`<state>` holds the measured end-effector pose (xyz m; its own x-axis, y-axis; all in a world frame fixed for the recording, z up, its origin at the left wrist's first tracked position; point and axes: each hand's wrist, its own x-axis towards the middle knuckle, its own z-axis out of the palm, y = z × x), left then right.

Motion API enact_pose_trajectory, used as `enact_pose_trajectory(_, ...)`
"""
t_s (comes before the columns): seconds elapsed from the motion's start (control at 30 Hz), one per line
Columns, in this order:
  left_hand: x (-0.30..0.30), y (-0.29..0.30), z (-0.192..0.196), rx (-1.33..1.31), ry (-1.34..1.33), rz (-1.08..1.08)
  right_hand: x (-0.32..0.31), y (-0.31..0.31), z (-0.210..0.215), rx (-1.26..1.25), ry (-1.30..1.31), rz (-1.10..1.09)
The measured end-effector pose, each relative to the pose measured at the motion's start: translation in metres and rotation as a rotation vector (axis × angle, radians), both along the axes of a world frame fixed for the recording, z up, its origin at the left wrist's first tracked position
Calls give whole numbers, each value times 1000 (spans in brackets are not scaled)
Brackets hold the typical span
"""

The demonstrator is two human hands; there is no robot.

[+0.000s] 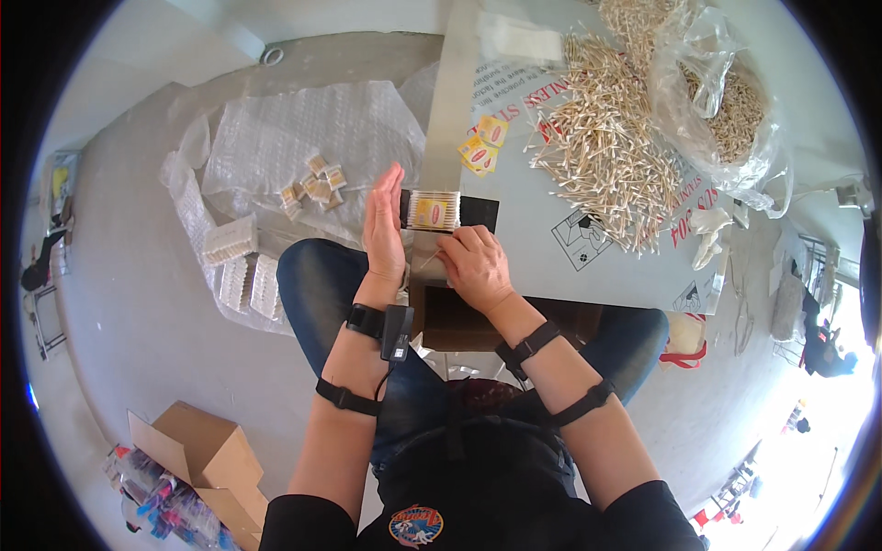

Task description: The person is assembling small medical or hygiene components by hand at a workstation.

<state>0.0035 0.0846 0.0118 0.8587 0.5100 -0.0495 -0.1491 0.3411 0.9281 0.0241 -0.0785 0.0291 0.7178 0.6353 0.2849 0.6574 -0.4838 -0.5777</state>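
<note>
A flat row of cotton swabs (447, 198) with a yellow label card (429, 214) on it lies on a black strip (480, 213) at the table's left edge. My left hand (383, 230) stands on edge at the row's left end, fingers stretched straight and held together. Just below the row, my right hand (475, 266) is closed, with fingertips pinched on a thin stick that looks like a single cotton swab (430, 260). Farther right spreads a large heap of loose cotton swabs (606, 138). Several yellow label cards (480, 154) lie between the row and that heap.
A clear plastic bag (726, 101) of swabs sits at the table's far right. On the floor at left, bubble wrap (303, 129) carries small swab packs (315, 186) and larger stacked packs (241, 266). An open cardboard box (207, 450) stands at lower left.
</note>
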Motion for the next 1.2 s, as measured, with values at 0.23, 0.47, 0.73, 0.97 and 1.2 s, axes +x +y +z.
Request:
enact_pose_trajectory(0.23, -5, -5, -3, 175, 121, -67, -1, -19, -2, -95, -44, -3)
enact_pose_trajectory(0.47, -4, -8, -6, 118, 78, -79, 9, -24, -2, -202, 100, -144)
enact_pose_trajectory(0.73, -4, -8, -8, 75, 59, -74, 16, -19, 3, -208, 90, -112)
enact_pose_trajectory(0.97, -3, -10, -9, 25, 25, -67, 17, -13, -4, -207, 89, -94)
enact_pose_trajectory(1.2, -5, -12, -5, -60, 43, -56, 15, -13, -3, -241, 121, -111)
